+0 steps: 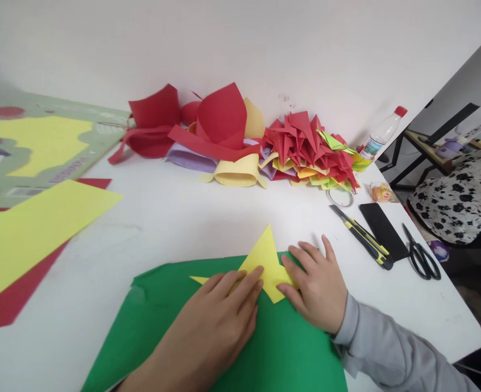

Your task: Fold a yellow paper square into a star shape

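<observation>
A folded yellow paper shape [267, 260] with pointed tips lies on a large green sheet [273, 348] on the white table [175, 218]. My left hand [211, 326] lies flat on the green sheet, fingers stretched out, fingertips pressing the yellow paper's left part. My right hand [316, 286], in a grey sleeve, rests beside it with fingers spread, thumb and fingertips pressing the yellow paper's right edge.
Yellow and red sheets [31, 239] lie at left, a printed board [31, 147] behind them. A heap of folded red, yellow and purple paper [256, 144] sits by the wall. A tape roll [340, 197], utility knife [365, 238], black case [383, 231], scissors [422, 256] and bottle [381, 133] lie at right.
</observation>
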A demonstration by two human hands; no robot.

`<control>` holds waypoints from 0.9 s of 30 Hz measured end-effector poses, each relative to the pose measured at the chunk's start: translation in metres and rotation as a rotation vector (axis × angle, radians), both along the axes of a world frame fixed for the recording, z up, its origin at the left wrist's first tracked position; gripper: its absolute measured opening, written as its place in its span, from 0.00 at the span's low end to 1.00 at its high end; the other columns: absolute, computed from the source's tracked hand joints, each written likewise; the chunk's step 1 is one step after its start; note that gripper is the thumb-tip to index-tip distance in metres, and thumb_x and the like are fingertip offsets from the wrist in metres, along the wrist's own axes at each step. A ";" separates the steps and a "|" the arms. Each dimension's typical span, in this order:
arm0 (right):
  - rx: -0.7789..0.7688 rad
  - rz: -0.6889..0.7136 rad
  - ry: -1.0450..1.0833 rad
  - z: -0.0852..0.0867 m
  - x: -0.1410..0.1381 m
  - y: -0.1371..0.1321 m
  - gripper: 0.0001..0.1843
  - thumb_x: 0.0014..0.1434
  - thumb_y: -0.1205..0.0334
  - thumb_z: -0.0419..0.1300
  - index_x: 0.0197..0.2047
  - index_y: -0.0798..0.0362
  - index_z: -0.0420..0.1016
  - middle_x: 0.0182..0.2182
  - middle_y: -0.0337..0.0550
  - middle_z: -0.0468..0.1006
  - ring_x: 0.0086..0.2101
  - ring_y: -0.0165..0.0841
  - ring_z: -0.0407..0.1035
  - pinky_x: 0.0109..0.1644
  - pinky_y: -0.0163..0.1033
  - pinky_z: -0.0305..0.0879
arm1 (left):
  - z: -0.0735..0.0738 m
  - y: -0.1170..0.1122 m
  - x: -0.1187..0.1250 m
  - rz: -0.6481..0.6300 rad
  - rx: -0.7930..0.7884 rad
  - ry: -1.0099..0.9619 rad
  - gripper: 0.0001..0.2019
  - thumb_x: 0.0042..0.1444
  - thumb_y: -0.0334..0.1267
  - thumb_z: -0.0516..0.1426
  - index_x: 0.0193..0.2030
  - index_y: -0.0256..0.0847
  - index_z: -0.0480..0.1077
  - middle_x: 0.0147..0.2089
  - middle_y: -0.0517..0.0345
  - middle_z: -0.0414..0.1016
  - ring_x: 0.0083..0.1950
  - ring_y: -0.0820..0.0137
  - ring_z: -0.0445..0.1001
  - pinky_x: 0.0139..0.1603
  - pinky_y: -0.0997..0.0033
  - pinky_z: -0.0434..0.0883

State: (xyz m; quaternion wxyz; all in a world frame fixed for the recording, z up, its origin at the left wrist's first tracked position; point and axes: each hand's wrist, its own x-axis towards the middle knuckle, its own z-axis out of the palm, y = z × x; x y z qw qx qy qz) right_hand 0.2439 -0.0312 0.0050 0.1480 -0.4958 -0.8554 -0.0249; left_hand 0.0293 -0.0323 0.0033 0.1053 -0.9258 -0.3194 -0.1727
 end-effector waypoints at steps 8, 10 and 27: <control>0.039 0.200 -0.041 0.003 -0.006 -0.006 0.17 0.68 0.53 0.54 0.57 0.49 0.71 0.55 0.50 0.73 0.57 0.47 0.63 0.66 0.67 0.42 | -0.004 0.001 0.001 -0.009 0.024 -0.055 0.17 0.63 0.27 0.47 0.43 0.35 0.78 0.49 0.47 0.79 0.42 0.60 0.73 0.42 0.59 0.68; 0.044 0.207 -0.065 0.002 -0.007 -0.007 0.17 0.68 0.53 0.55 0.56 0.49 0.71 0.56 0.48 0.73 0.57 0.47 0.62 0.67 0.68 0.40 | -0.004 0.002 0.001 -0.012 0.024 -0.063 0.17 0.64 0.28 0.46 0.43 0.35 0.77 0.48 0.47 0.80 0.43 0.60 0.74 0.43 0.58 0.68; 0.141 0.245 -0.046 -0.003 -0.008 -0.008 0.16 0.66 0.56 0.57 0.55 0.50 0.72 0.55 0.52 0.74 0.56 0.47 0.65 0.66 0.69 0.43 | -0.004 0.005 -0.004 -0.002 -0.046 -0.092 0.13 0.57 0.24 0.52 0.41 0.36 0.76 0.49 0.49 0.79 0.41 0.62 0.72 0.42 0.59 0.68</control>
